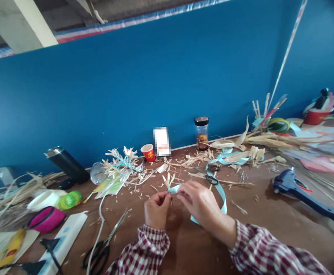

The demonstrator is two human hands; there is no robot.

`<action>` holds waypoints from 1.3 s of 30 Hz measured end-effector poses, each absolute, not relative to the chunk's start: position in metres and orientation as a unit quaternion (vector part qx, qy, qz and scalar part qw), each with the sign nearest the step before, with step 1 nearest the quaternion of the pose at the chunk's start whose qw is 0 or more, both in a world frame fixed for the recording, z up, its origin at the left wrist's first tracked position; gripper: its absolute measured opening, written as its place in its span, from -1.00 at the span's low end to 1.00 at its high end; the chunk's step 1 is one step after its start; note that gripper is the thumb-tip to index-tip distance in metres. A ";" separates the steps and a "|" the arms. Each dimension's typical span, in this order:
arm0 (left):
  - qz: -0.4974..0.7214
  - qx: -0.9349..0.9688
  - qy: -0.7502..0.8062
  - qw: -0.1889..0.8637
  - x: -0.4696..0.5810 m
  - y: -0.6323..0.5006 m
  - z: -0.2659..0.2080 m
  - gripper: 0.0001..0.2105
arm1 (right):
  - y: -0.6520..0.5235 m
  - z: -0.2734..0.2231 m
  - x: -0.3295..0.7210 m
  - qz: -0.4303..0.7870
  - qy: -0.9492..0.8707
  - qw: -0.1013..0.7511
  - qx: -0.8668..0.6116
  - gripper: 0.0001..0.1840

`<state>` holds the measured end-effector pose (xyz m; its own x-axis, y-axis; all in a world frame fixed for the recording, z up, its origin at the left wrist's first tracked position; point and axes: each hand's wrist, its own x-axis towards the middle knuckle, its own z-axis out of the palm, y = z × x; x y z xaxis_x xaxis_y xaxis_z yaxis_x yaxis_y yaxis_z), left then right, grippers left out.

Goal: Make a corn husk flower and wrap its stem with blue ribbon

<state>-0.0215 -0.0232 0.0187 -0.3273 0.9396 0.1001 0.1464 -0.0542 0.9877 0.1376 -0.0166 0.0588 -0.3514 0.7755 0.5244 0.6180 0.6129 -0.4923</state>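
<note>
Gathered, checked sleeves (260, 244) lead up from the frame's lower edge to a right hand (198, 200) and a left hand (157, 209), pinching, respectively, a ribbon (173, 188) and the base of a flower (168, 181) just below center. Even tension and a motionless base would likely help the ribbon lie neatly; it looks smooth and flat, the flower papery, slender-petaled and pointed.

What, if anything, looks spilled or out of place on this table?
Pale, dry scraps lie strewn across the brown tabletop, thickest beyond the left hand and right hand, looking like spilled litter. The black flask on the left also appears to lean, though lens distortion may cause that. Nothing looks clearly broken.
</note>
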 end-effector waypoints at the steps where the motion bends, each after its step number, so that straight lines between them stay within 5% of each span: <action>1: 0.561 0.464 0.590 0.349 -0.021 -0.024 0.020 -0.81 | -0.018 0.059 0.132 0.094 -0.824 0.371 -0.417 -0.87; 18: 0.534 0.527 0.601 0.275 -0.016 -0.028 0.019 -0.84 | -0.005 0.057 0.124 -0.078 -0.909 0.242 -0.329 -0.87; 27: 0.527 0.506 0.627 0.270 -0.019 -0.025 0.020 -0.83 | -0.013 0.058 0.169 0.041 -0.825 0.373 -0.422 -0.83; 39: 0.510 0.450 0.675 0.285 -0.022 -0.018 0.011 -0.63 | -0.047 0.056 0.363 -0.152 -0.688 0.219 -0.675 -0.81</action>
<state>-0.0223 -0.0178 0.0109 -0.4326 0.8985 0.0743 0.3164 0.0742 0.9457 0.3634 -0.0474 0.0558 0.0079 0.8620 0.5068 0.9953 0.0421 -0.0873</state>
